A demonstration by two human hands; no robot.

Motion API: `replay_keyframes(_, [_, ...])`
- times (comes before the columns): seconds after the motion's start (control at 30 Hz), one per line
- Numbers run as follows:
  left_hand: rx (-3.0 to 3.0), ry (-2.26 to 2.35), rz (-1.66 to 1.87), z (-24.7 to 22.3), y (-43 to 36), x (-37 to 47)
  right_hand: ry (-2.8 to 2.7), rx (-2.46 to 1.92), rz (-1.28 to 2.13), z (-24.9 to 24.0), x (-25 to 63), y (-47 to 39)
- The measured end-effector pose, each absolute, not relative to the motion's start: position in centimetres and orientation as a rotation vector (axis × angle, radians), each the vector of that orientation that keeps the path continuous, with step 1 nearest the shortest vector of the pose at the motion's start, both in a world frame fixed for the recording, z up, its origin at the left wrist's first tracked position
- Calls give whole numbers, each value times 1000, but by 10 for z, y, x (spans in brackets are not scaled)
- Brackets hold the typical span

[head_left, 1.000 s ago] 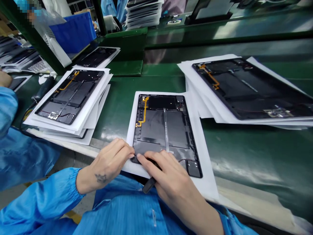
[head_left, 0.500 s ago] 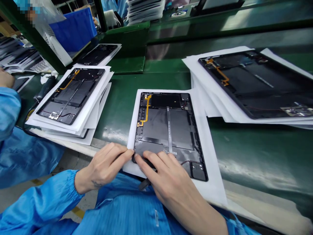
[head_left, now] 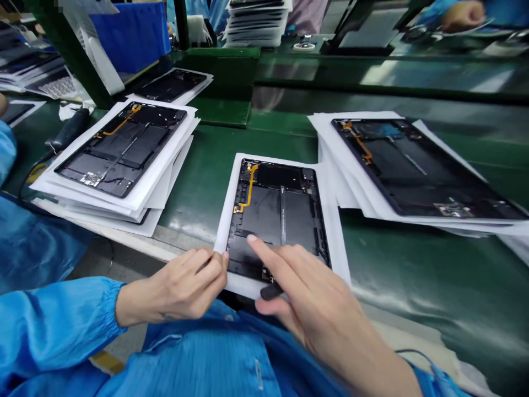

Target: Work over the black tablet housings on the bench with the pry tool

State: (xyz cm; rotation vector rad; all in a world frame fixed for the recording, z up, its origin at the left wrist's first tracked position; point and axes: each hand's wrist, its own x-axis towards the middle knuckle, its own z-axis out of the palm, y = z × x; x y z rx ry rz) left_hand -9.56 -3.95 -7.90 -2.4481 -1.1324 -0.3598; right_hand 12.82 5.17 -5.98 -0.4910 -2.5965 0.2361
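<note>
An opened tablet (head_left: 268, 215), its black inside facing up with an orange flex cable (head_left: 250, 190) on its left, lies on a white sheet (head_left: 336, 237) before me. My left hand (head_left: 185, 284) has its fingers curled together at the tablet's near left edge; anything pinched in them is hidden. Over the near right part of the tablet is my right hand (head_left: 314, 292), index finger stretched across it. A thin black tool (head_left: 270, 291) pokes out between the thumb and fingers of that hand; most of it is covered, so its kind is unclear.
Stacked tablets with white sheets stand left (head_left: 119, 149) and right (head_left: 417, 165) on the green bench (head_left: 392, 259). Behind the left stack lie another tablet (head_left: 173, 85) and a blue bin (head_left: 132, 36). A black-handled tool (head_left: 72, 129) lies left. Co-workers' sleeves show at the edges.
My right hand has lifted and shifted right from the tablet's near left corner, its index finger now extended. My left hand stays near that corner. The view has shifted slightly.
</note>
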Motion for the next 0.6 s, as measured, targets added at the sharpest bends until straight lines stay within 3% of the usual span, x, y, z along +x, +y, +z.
replay_keyframes(0.13, [-2508,-1243,-568,-87,-35,-102,-2694,-507,-72,-56,121,55])
replay_keyframes(0.3, [-2669,-1659,-833,-94,-25,-116,-2785,-461,118,-66,118,52])
replay_keyframes(0.6, [-2762,-1655,-914,-94,-19,-113,-2670,-496,265,-74,119,49])
